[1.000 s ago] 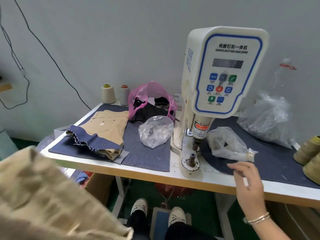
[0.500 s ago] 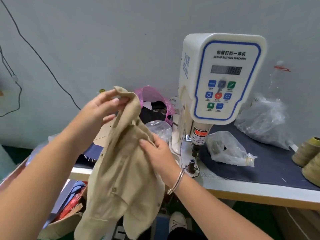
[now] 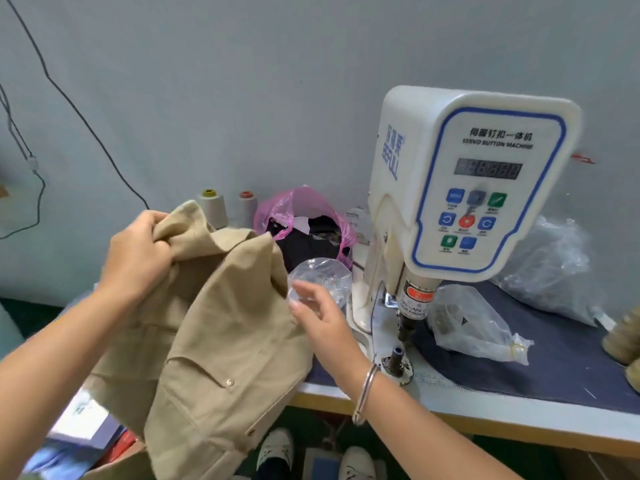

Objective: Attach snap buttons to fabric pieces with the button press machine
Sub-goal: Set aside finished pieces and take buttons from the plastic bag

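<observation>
STEP: positioning garment, no snap pressed yet | left hand (image 3: 138, 258) clenched on khaki garment (image 3: 221, 327), left of button press machine (image 3: 464, 188) | right hand (image 3: 318, 313) released, fingers loose | NEXT: likely needs snap spot spread over lower die (image 3: 397, 355)

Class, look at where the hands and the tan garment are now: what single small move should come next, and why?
Probably bring the tan garment over to the press's lower die. The left hand grips its bunched top edge in the air, off the table; the right hand is open beside it, holding nothing, and the die is bare, with no fabric on it.
</observation>
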`<action>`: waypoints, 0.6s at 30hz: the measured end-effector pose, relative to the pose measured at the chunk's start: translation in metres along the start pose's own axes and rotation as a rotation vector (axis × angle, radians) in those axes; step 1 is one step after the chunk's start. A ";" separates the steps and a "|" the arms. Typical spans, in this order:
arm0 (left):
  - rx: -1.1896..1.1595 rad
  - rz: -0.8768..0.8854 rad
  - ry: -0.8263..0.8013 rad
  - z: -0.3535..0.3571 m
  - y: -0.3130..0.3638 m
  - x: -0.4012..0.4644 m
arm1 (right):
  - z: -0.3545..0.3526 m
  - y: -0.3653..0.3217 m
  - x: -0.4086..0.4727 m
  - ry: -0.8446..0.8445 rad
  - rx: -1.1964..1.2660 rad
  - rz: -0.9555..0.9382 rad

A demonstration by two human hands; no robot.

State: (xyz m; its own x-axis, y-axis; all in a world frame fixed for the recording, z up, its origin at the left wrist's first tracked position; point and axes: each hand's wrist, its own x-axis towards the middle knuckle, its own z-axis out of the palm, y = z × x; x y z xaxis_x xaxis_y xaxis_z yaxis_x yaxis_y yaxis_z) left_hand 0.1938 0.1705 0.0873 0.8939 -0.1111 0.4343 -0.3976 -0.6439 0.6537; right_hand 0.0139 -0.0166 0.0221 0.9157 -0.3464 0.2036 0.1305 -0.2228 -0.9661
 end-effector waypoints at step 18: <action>0.571 0.061 -0.282 0.133 -0.031 -0.079 | -0.017 0.054 0.104 -0.013 -1.260 0.064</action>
State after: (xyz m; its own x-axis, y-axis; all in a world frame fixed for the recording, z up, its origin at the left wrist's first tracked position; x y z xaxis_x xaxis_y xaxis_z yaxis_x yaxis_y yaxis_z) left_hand 0.1636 0.0985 -0.0499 0.9242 -0.3049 0.2300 -0.3459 -0.9235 0.1657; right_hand 0.1092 -0.0802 -0.0058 0.9115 -0.3815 0.1537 -0.3599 -0.9207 -0.1509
